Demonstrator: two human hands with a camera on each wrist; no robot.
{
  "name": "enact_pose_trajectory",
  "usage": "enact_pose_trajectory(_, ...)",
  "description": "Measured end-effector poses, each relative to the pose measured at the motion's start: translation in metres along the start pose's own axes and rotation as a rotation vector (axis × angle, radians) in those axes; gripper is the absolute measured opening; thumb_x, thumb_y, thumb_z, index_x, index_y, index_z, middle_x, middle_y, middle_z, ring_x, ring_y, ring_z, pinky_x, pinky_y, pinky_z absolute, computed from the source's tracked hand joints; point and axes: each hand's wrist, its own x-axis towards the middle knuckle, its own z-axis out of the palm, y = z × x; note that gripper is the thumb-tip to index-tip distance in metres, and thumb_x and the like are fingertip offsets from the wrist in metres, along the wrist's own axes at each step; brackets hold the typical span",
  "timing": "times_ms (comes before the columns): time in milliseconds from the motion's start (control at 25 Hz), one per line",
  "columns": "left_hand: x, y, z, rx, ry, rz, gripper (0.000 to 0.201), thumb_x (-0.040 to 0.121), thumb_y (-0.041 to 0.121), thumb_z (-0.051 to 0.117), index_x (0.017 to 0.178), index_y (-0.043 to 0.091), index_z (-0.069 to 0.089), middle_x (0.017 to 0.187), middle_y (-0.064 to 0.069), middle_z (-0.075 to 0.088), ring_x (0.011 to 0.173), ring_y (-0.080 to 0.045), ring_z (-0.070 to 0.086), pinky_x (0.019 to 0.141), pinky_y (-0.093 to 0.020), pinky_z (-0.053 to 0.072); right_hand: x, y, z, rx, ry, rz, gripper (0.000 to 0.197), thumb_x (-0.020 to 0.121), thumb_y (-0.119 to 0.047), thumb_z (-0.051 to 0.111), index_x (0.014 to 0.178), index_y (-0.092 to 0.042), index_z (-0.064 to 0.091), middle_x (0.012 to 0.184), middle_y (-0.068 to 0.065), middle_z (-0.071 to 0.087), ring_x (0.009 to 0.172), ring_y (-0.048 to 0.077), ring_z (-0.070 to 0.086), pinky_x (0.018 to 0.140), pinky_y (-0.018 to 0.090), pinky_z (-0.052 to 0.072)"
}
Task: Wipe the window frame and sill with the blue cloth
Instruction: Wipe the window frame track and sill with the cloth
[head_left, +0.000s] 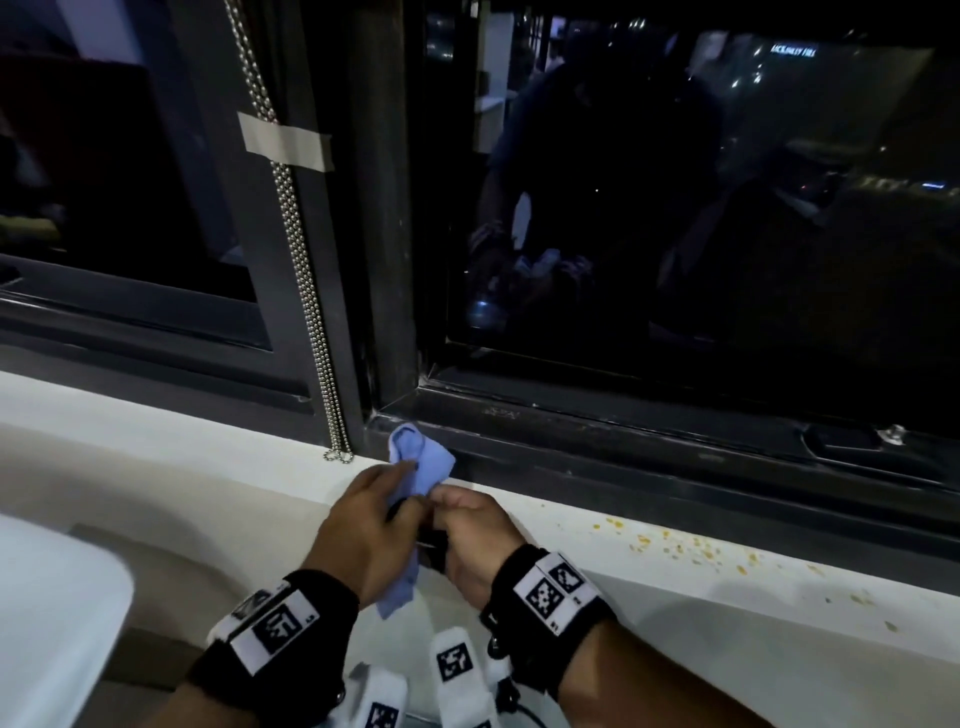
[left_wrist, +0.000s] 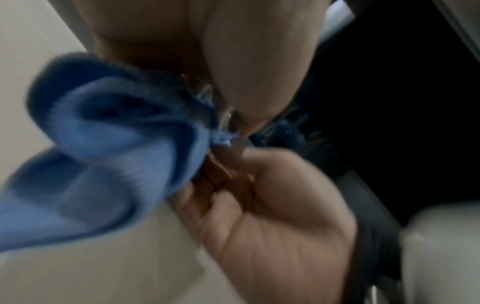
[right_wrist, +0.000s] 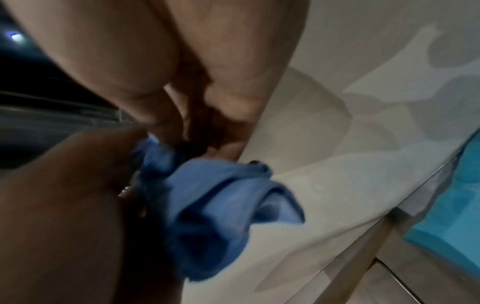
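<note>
The blue cloth (head_left: 420, 457) is bunched between both hands just above the white sill (head_left: 208, 467), at the lower corner of the dark window frame (head_left: 571, 431). Its top fold touches the frame's bottom rail and a tail hangs below my left palm. My left hand (head_left: 400, 483) grips the cloth from the left. My right hand (head_left: 441, 496) pinches its edge from the right, fingers curled. The left wrist view shows the cloth (left_wrist: 103, 154) beside the right hand (left_wrist: 272, 205). In the right wrist view the cloth (right_wrist: 207, 205) hangs over the sill (right_wrist: 337, 164).
Yellow crumbs (head_left: 675, 545) are scattered on the sill to the right. A metal bead chain (head_left: 311, 312) hangs down the frame's upright, held by a strip of tape (head_left: 285, 140). A white rounded surface (head_left: 52, 597) lies at lower left. The glass is dark and reflective.
</note>
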Motion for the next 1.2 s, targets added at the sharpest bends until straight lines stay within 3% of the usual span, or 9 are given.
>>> enact_pose_trajectory(120,0.012,-0.006,-0.013,-0.001,0.036,0.051,0.040,0.080,0.021,0.060,0.119,0.011,0.060,0.121,-0.011,0.058,0.109,-0.025,0.055,0.092,-0.025,0.036,0.000,-0.006,-0.001,0.162,-0.279,-0.004,0.047,0.084,0.016,0.035,0.119,-0.004,0.060,0.105,0.012,0.062,0.097,0.027,0.057,0.085,0.039,0.046)
enact_pose_trajectory(240,0.018,-0.013,-0.014,0.190,0.049,0.135,0.048,0.071,0.028,0.053,0.114,0.010,0.063,0.111,-0.017,0.063,0.096,-0.034,0.062,0.085,-0.032,0.045,-0.002,-0.012,-0.009,-0.040,-0.310,0.004,0.045,0.086,0.016,0.040,0.116,-0.011,0.060,0.092,-0.003,0.068,0.094,0.021,0.056,0.078,0.031,0.046)
enact_pose_trajectory(320,0.016,-0.015,-0.007,0.337,0.084,0.168,0.048,0.073,0.033,0.047,0.111,0.009,0.064,0.106,-0.020,0.063,0.087,-0.038,0.064,0.077,-0.038,0.052,-0.006,-0.022,-0.027,-0.400,-0.144,-0.084,0.035,0.088,0.008,0.046,0.112,-0.012,0.062,0.082,-0.004,0.067,0.080,0.016,0.059,0.067,0.026,0.046)
enact_pose_trajectory(560,0.025,-0.009,0.039,0.548,-0.010,0.206,0.021,0.072,0.013,0.066,0.093,0.010,0.068,0.100,-0.015,0.062,0.084,-0.039,0.057,0.062,-0.042,0.052,-0.028,-0.075,-0.088,-1.505,0.545,-0.965,0.024,0.078,-0.025,0.056,0.097,-0.017,0.069,0.093,0.002,0.067,0.091,0.028,0.059,0.080,0.040,0.048)
enact_pose_trajectory(680,0.028,-0.015,0.049,0.597,-0.075,0.082,0.020,0.073,0.005,0.062,0.093,0.008,0.066,0.103,-0.015,0.062,0.082,-0.039,0.057,0.062,-0.044,0.048,-0.032,-0.090,-0.099,-1.758,0.541,-0.756,0.043,0.082,-0.034,0.055,0.122,-0.020,0.058,0.126,0.004,0.055,0.123,0.031,0.043,0.102,0.057,0.032)
enact_pose_trajectory(800,0.037,-0.005,0.049,0.756,-0.135,-0.027,0.030,0.083,0.010,0.050,0.112,0.013,0.056,0.120,-0.009,0.053,0.099,-0.034,0.053,0.079,-0.042,0.043,-0.028,-0.085,-0.112,-1.759,0.424,-0.436,0.056,0.092,-0.036,0.046,0.144,-0.027,0.028,0.153,-0.004,0.026,0.142,0.023,0.013,0.115,0.053,0.008)
enact_pose_trajectory(1000,0.001,-0.002,0.040,0.504,-0.329,0.185,0.039,0.076,0.017,0.044,0.112,0.013,0.057,0.118,-0.012,0.056,0.104,-0.032,0.057,0.087,-0.037,0.047,-0.028,-0.081,-0.117,-1.736,0.380,-0.453,0.056,0.096,-0.032,0.039,0.147,-0.028,0.020,0.156,-0.009,0.017,0.144,0.016,0.006,0.116,0.047,0.000)
enact_pose_trajectory(1120,0.000,-0.014,0.007,0.301,-0.020,0.034,0.030,0.074,0.019,0.045,0.100,0.014,0.059,0.097,-0.008,0.060,0.084,-0.019,0.055,0.072,-0.026,0.041,-0.031,-0.082,-0.115,-1.705,0.357,-0.444,0.056,0.095,-0.030,0.040,0.148,-0.028,0.020,0.157,-0.009,0.015,0.145,0.014,0.003,0.117,0.046,-0.003)
enact_pose_trajectory(1200,0.022,-0.019,-0.004,0.453,0.030,-0.146,0.039,0.067,0.012,0.058,0.105,0.009,0.055,0.107,-0.015,0.057,0.093,-0.031,0.057,0.078,-0.032,0.046,-0.032,-0.085,-0.114,-1.681,0.349,-0.434,0.056,0.095,-0.029,0.039,0.148,-0.028,0.019,0.157,-0.010,0.014,0.145,0.013,0.001,0.117,0.046,-0.003)
